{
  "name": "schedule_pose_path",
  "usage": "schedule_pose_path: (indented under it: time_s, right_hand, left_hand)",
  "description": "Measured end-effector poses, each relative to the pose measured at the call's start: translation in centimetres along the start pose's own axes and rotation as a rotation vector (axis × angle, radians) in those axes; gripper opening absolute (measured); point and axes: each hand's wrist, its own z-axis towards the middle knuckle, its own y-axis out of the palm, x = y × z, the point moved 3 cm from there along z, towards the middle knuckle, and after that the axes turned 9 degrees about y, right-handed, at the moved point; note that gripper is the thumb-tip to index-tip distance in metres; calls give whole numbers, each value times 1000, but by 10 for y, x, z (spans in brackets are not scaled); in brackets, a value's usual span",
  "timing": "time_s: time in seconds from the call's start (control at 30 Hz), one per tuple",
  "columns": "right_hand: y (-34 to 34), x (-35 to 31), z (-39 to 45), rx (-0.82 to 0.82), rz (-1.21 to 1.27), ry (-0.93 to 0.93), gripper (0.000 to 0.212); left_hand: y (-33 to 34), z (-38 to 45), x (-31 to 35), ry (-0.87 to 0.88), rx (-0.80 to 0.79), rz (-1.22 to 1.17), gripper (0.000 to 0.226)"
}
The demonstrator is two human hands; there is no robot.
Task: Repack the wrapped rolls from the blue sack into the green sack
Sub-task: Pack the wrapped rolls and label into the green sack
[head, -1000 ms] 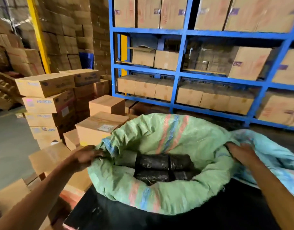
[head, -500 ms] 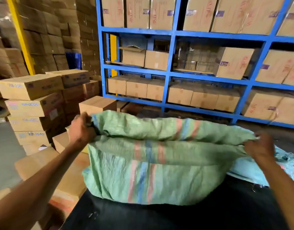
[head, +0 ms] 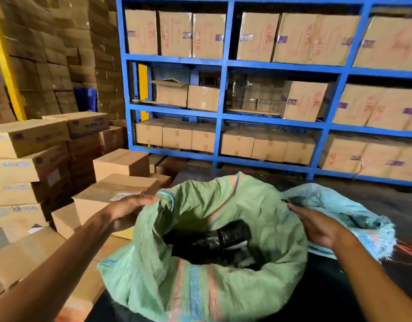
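Green sack: woven, striped pink and blue, standing on a dark table with its mouth wide. Contents: black wrapped rolls lying at the bottom, one uppermost and tilted.

Blue sack: slumped just beside the green one on its right, touching it, frayed at the edge; something dark shows in its mouth.

Left hand: at the green sack's left rim, fingers straight, grip apart, touching the cloth.

Right hand: at the right rim, where the two sacks meet, fingers straight, grip apart.

Surroundings: cardboard boxes stacked at left; blue shelving behind, loaded with cartons.
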Motion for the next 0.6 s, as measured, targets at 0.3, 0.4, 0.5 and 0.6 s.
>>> schedule_pose_path:
  time_s: [0.3, 0.4, 0.5, 0.6]
  right_hand:
    - [-90, -35, -6, 1070, -476, -206, 18]
    - [-98, -35, 3, 1013, -521, -225, 39]
    - [-77, -24, 2, 809, -435, -152, 45]
    - [-61, -13, -6, 453, -123, -60, 23]
  left_hand:
    - [-35, -17, 56, 371, 960, 992, 33]
    - [-27, -9, 46, 299, 958, 956, 33]
    - [-20, 4, 22, 354, 846, 422, 19]
    - [-25, -1, -2, 364, 679, -5, 17]
